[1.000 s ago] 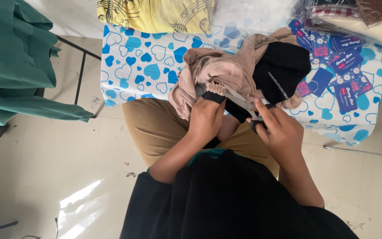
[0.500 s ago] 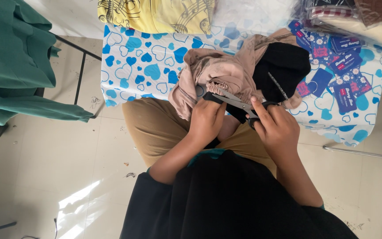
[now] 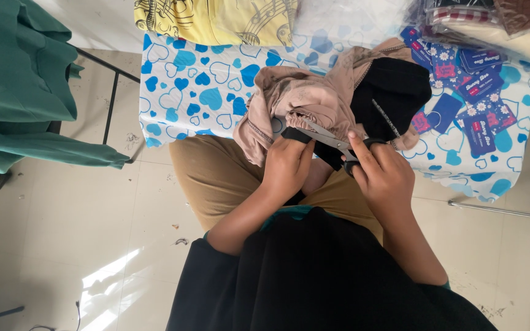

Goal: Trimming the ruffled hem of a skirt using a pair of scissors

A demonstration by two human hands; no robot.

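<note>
- Step in hand: trimming at the gathered edge of a beige, soft, crumpled fabric garment (image 3: 305,98) with a pair of steel-bladed, black-handled scissors (image 3: 332,142).
- Left hand (image 3: 286,165): fingers pressed together and curled, pinching the gathered beige hem and a black elastic band (image 3: 295,135) just above the fingertips. The hem sits taut at the fingertips, directly in the blades' path.
- Right hand (image 3: 384,178): fingers closed through the black scissor handles, index finger laid along the shank. The blades point away from this hand toward the left fingertips and appear only slightly parted.
- Location of the garment: bundled with a black cloth piece (image 3: 394,92) on a table covered in white sheeting with blue hearts (image 3: 197,86), just beyond both sets of fingers.
- Next move, as a judgement: it calls for keeping the hem tensioned and the blade tips clear of the left fingertips, which lie very near the cutting line.
- Change from the earlier frames: one second ago the scissors lay lower and nearer the right wrist; they now sit slightly higher, tips closer to the pinched hem. The left hand's grip is unchanged.
- Blue printed card tags (image 3: 476,79) lie well apart, beyond the right hand.
</note>
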